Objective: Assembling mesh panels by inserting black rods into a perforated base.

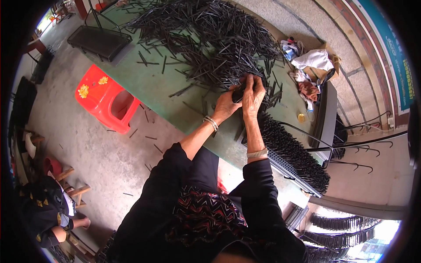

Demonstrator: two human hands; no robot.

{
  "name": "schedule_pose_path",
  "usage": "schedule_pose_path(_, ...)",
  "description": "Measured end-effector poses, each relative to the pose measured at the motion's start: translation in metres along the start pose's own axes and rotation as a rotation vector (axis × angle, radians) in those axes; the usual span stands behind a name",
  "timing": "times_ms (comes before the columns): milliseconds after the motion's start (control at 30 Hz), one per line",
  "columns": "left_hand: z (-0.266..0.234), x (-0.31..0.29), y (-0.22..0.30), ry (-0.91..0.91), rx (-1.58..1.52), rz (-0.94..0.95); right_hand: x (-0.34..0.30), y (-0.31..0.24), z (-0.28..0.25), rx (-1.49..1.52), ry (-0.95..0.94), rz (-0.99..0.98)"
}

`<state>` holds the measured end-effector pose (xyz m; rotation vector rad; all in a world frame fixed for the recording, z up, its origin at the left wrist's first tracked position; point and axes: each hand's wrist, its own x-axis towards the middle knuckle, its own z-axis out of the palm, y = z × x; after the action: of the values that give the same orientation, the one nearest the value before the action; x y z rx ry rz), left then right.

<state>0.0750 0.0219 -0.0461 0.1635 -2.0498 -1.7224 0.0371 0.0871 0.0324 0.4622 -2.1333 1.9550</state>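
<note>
Now my left hand (226, 105) and right hand (253, 94) close together on a bundle of black sticks (239, 93) at frame centre, over the green table (149, 83); they look light, stiff, best gripped mid-length.

Standing on bare concrete floor (92, 144) left of the hands: red plastic stool (105, 103), wooden stools (72, 186) beyond. Rising to the right, tiled wall (351, 57). Daylight pouring in, lower right.

Matt black plastic sticks (206, 39) on a smooth green painted table (153, 83); glossy red plastic stool (103, 98).
</note>
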Motion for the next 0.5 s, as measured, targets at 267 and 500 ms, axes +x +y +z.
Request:
schedule_pose_path(267, -0.018, 0.024, -0.025, -0.054, -0.159, -0.198, 0.051, -0.047, -0.011, 0.253, 0.394, -0.143)
schedule_pose_path(500, -0.021, 0.029, 0.005, -0.109, -1.079, -0.564, 0.013, -0.010, 0.016, 0.254, 0.191, 0.294)
